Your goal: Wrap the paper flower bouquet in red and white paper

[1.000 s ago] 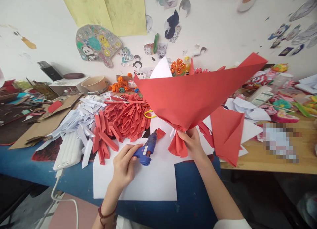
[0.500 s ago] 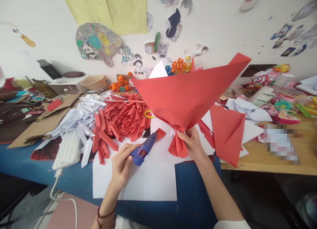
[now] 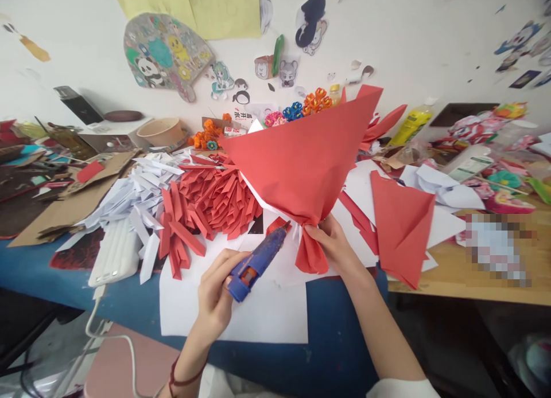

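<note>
My left hand [image 3: 218, 289] is wrapped round a blue hot glue gun [image 3: 258, 264], whose nozzle points up and right, close to the gathered neck of a red paper bouquet wrap [image 3: 297, 168]. That neck is pinched by my right hand [image 3: 330, 243], its thumb in front and the other fingers mostly hidden behind. The wrap flares wide above the pinch, with a small red tail below it. White paper shows along its left edge. Beneath both hands lies a white paper sheet [image 3: 232, 317].
Folded red paper strips [image 3: 219, 200] and white strips [image 3: 150, 180] are heaped on the left, beside a white power bank [image 3: 115, 257] with a cable. A creased red sheet [image 3: 402, 231] lies at right. Orange flowers [image 3: 316, 101] and a yellow bottle [image 3: 413, 121] stand behind.
The bouquet wrap has tilted and turned, its right tip moving left and inward. The glue gun has moved slightly right, its nozzle nearer the neck. The camera view has shifted a little.
</note>
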`<action>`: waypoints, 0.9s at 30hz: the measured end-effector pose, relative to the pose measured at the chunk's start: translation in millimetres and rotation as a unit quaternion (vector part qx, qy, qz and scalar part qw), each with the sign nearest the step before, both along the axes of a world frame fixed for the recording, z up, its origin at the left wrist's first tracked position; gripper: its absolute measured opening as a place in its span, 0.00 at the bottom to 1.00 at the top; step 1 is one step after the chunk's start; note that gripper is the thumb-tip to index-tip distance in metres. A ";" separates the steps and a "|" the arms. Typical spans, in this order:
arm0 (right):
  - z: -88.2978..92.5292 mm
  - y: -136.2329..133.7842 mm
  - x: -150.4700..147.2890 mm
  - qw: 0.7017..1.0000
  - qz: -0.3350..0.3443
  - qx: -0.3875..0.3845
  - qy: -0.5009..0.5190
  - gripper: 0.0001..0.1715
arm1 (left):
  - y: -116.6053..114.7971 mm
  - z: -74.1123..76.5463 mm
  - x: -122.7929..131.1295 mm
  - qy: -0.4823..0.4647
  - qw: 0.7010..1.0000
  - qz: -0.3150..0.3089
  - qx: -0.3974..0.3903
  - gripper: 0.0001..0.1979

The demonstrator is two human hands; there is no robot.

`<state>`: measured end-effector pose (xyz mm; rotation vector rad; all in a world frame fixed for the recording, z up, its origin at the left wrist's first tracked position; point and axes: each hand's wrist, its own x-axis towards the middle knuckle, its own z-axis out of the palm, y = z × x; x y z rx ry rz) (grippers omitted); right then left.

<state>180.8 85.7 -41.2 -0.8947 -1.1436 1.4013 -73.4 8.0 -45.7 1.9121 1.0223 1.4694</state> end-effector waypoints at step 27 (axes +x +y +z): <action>8.7 -7.3 2.1 0.993 0.066 0.029 -0.093 0.37 | -12.5 9.0 24.6 0.109 0.994 0.009 0.010 0.21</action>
